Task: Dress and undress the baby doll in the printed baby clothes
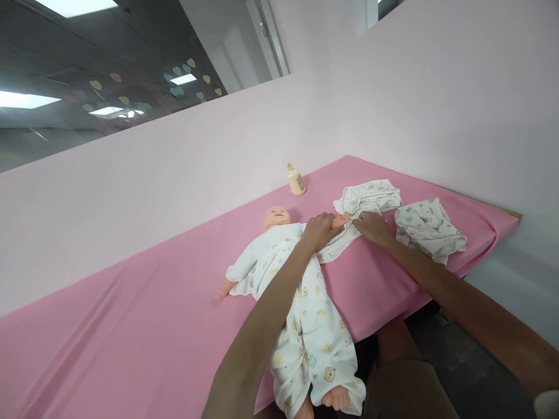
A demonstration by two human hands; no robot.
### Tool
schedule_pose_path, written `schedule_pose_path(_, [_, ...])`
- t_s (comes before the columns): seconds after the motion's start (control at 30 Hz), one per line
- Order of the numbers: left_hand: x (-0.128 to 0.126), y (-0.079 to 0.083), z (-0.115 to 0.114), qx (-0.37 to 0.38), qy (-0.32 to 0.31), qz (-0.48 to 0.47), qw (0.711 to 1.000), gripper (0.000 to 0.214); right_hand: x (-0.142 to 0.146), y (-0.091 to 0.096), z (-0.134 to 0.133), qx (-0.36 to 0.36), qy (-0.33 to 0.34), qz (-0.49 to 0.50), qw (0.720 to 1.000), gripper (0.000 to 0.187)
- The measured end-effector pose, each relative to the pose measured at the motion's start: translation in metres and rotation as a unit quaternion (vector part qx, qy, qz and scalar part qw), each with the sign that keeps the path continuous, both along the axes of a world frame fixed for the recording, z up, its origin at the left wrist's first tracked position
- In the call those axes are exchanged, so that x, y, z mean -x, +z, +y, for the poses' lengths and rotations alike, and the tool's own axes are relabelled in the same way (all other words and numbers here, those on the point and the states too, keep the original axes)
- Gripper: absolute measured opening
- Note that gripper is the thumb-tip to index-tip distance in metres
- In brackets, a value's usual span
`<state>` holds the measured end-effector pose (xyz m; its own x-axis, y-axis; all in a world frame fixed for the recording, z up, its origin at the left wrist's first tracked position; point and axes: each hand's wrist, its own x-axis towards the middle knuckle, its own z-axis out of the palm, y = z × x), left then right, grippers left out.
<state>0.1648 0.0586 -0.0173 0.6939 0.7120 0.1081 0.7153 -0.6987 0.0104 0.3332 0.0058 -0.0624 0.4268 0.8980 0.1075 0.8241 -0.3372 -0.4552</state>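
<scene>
A baby doll (276, 217) in a white printed sleepsuit (312, 326) lies on its back on the pink table cover (131, 326). My left hand (319, 228) is closed around the doll's bare arm, whose small hand (339, 220) sticks out past my fingers. My right hand (371, 225) is closed on the loose white sleeve (338, 244) just beside that arm. The doll's other arm (222, 289) lies stretched out to the left, its feet (336, 398) at the near table edge.
Two crumpled printed baby garments lie at the right end of the table, one (369, 196) behind my right hand and one (428, 228) further right. A small cream bottle (296, 180) stands by the pink wall. The table edge (480, 244) drops off at right.
</scene>
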Motion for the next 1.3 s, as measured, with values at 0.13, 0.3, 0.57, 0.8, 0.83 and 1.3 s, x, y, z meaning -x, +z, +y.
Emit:
schedule_pose_path(0.13, [-0.001,-0.009,0.002,-0.004,-0.018,0.050,0.999,0.039,0.000,0.000,0.000,-0.002,0.011,-0.016,1.000,0.024])
schedule_pose_path(0.3, [0.003,-0.004,-0.004,-0.021,-0.016,0.092,0.995,0.043,-0.001,0.002,-0.003,-0.008,0.020,0.003,1.000,0.019])
schedule_pose_path(0.57, [0.096,0.023,-0.049,-0.066,0.047,-0.111,0.990,0.037,-0.005,0.002,-0.002,-0.103,0.009,-0.006,0.995,0.022])
schedule_pose_path(0.8, [0.173,0.013,-0.073,0.090,0.262,-0.299,0.913,0.050,0.042,0.003,-0.010,-0.276,0.161,0.082,0.944,0.015])
schedule_pose_path(0.83, [0.176,0.010,-0.074,0.098,0.266,-0.319,0.904,0.050,0.054,0.002,-0.012,-0.274,0.203,0.129,0.931,0.016])
schedule_pose_path(1.3, [0.178,-0.006,-0.099,0.114,0.285,-0.449,0.839,0.046,0.129,-0.016,-0.004,-0.140,0.273,0.408,0.860,0.051])
